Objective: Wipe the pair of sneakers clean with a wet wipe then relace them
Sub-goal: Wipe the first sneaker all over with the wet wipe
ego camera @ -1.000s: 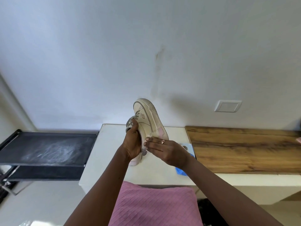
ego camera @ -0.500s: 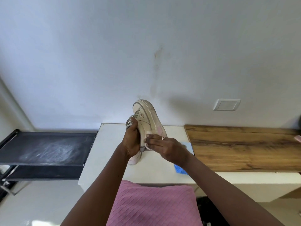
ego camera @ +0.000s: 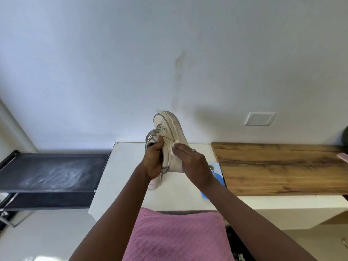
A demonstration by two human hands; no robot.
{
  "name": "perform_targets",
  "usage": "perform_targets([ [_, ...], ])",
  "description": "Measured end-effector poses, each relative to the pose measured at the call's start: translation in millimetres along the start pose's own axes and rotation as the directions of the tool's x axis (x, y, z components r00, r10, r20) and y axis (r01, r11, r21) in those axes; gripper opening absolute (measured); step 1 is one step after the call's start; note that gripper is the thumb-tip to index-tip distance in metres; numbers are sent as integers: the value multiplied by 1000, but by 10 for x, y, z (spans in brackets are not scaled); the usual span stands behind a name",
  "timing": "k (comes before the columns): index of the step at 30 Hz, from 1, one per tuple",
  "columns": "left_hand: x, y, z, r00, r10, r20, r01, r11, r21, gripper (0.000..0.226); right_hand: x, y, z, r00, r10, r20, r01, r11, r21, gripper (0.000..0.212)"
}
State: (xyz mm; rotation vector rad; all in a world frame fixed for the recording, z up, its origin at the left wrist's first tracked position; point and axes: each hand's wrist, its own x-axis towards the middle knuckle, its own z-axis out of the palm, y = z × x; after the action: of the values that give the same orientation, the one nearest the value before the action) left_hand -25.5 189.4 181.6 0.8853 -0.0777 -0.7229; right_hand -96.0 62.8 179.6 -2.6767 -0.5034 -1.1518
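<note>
Here left hand (ego camera: 153, 161) grips the sneaker (ego camera: 169, 132); flat right hand (ego camera: 194, 162) presses wipe (ego camera: 173, 149) onto it.

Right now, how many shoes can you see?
2. One sneaker is held up by the left hand; a second sneaker sits on the white cabinet, mostly hidden behind that hand.

Cream sneaker (ego camera: 170, 140) with grey laces (ego camera: 157, 129) among pale surfaces, pink and wood brown.
The sneaker carries grey trim along its sole edge and heel and a faint pink patch on its side. The wet wipe (ego camera: 174, 148) against it is white, and the second sneaker (ego camera: 155, 182) below looks white to pale pink. The cabinet top (ego camera: 128, 166) is white; to the right the counter (ego camera: 282, 166) is brown with dark wood grain, beside a blue packet (ego camera: 218, 174). The left shelf (ego camera: 52, 170) is black with a whitish smear, the near garment (ego camera: 175, 238) pink and ribbed, the wall (ego camera: 113, 63) bluish white with a dark streak.
</note>
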Motion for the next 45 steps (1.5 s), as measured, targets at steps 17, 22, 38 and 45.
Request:
perform_targets([
  [17, -2, 155, 3, 998, 22, -66, -23, 1000, -2, 57, -138, -31, 4, 939, -343, -23, 342, 939, -30, 35],
  [22, -55, 129, 37, 999, -32, -25, 33, 999, 6, 67, -59, -47, 5, 980, -194, -41, 197, 974, 108, 36],
  [38, -108, 42, 205, 995, -65, 71, 62, 997, 53, 83, 154, 193, -173, 993, -112, 42, 104, 981, 161, 37],
  [45, -95, 48, 206, 1000, 0, 6, -1, 995, 100, 59, 165, 34, -104, 994, 109, -23, -107, 992, 66, 38],
])
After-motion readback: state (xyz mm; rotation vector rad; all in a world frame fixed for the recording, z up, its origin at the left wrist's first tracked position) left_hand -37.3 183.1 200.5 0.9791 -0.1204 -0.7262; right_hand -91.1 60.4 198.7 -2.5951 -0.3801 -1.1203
